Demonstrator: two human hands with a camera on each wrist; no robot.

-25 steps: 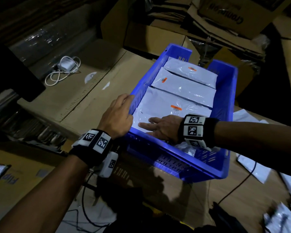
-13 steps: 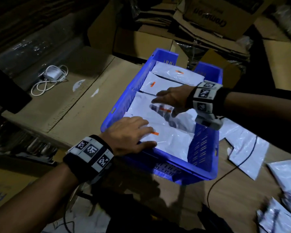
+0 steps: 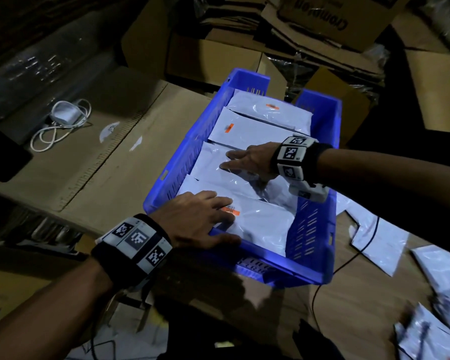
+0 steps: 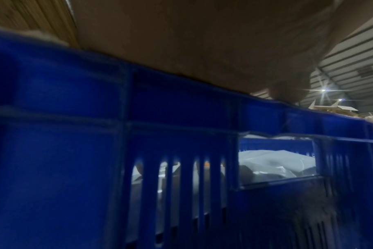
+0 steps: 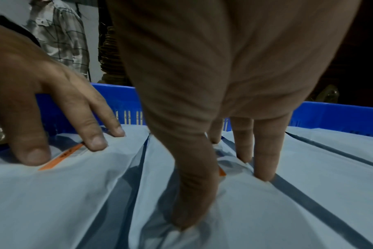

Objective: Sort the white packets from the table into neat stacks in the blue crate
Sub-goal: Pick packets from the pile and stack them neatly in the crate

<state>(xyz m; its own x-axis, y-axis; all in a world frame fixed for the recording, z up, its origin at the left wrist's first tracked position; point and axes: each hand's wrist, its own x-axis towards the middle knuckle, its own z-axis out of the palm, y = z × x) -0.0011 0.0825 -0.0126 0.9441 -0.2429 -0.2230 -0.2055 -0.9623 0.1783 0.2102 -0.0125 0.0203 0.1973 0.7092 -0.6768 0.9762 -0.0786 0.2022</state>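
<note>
The blue crate point(image 3: 315, 229) sits on cardboard and holds several white packets with orange labels, laid in a row. My left hand point(image 3: 200, 219) lies over the crate's near rim, straight fingers pressing the nearest packet point(image 3: 260, 227) by its orange label. My right hand point(image 3: 247, 161) reaches in from the right, fingers spread flat on the second packet point(image 3: 213, 162). In the right wrist view my right fingers point(image 5: 264, 151) press into that packet's plastic, and the left hand point(image 5: 38, 109) presses beside them. The left wrist view shows the crate's wall point(image 4: 74, 151) close up.
More white packets point(image 3: 382, 242) lie loose on the table right of the crate, with others at bottom right point(image 3: 426, 331). A white charger with cable point(image 3: 63, 118) lies far left. Cardboard boxes point(image 3: 309, 35) pile behind the crate. A black cable point(image 3: 348, 261) runs past the crate's right corner.
My right hand moved from the near packet up to the second one and settled lower on it. My left hand moved from the crate's left rim onto the nearest packet.
</note>
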